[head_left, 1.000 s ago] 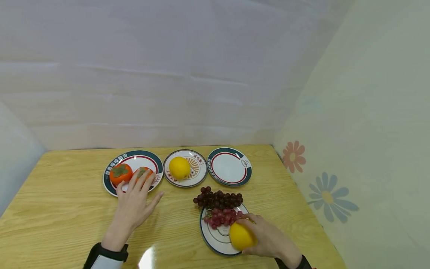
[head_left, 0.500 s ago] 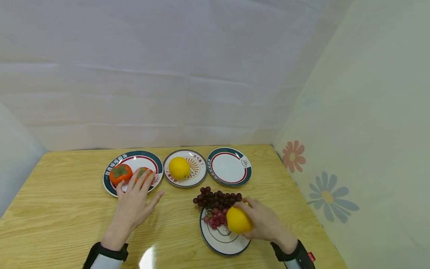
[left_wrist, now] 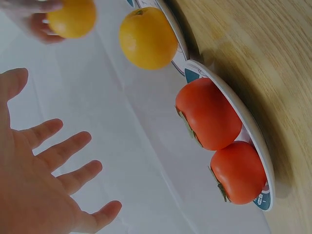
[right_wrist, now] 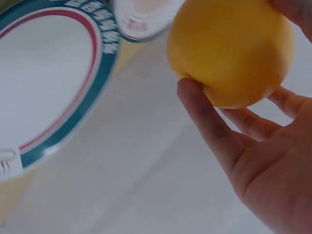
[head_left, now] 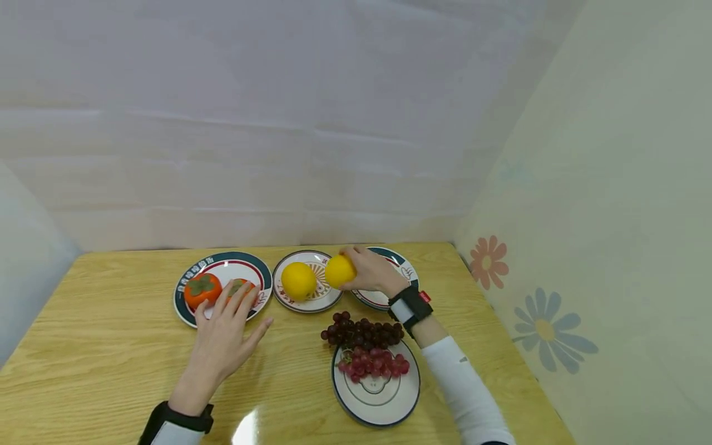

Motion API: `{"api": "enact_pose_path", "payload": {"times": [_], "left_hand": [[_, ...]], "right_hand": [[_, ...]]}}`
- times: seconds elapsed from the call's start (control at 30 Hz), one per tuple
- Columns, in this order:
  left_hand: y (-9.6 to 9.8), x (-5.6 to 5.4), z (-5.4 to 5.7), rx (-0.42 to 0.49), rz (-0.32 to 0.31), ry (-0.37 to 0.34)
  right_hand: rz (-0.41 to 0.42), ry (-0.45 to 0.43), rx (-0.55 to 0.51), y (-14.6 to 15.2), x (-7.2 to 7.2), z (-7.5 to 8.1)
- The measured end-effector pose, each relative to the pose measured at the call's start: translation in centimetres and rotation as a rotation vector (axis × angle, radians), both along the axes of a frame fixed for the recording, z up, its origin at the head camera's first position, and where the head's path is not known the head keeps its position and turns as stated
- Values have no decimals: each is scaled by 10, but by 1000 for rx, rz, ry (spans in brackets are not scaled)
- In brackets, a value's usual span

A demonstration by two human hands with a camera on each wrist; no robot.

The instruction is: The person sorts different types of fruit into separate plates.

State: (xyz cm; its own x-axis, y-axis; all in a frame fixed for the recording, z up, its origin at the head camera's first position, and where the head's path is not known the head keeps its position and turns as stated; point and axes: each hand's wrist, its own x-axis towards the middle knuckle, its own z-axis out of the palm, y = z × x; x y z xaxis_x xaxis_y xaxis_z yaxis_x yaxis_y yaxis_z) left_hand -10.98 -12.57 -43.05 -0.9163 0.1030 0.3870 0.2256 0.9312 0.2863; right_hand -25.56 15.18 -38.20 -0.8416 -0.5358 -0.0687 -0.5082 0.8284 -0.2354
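My right hand (head_left: 371,271) grips a yellow orange (head_left: 339,272), held in the air over the right side of the small middle plate (head_left: 318,301). The right wrist view shows thumb and fingers spread around this orange. Another orange (head_left: 298,282) rests on that plate's left half. My left hand (head_left: 218,339) hovers over the front of the left oval plate (head_left: 232,266), fingers spread and relaxed, holding nothing. Two orange-red persimmons, a left one (head_left: 203,290) and a right one (left_wrist: 239,171), sit on the oval plate. In the head view my left fingers partly cover the right persimmon.
A green-rimmed plate (head_left: 410,273) stands at the back right, partly hidden by my right hand. Nearer, a blue-rimmed plate (head_left: 384,409) bears red grapes (head_left: 374,363); dark grapes (head_left: 364,332) lie at its far edge. White walls stand behind and beside the table (head_left: 111,346).
My right hand has lifted the orange off the near plate and carried it away from me and leftward to the small middle plate. The left hand has stayed in place.
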Motion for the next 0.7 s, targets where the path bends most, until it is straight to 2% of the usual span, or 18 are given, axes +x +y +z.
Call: {"api": "enact_pose_path", "payload": {"times": [0.1, 0.23, 0.5, 0.7], "left_hand": [[0, 0, 0, -6, 2, -8], [-1, 0, 0, -4, 5, -4], [1, 0, -1, 11, -3, 16], [1, 0, -1, 18, -3, 28]], "right_hand": [[-23, -58, 40, -15, -18, -18], [-35, -85, 99, -30, -31, -33], [-71, -120, 132, -36, -36, -45], [-74, -149, 96, -29, -37, -52]]}}
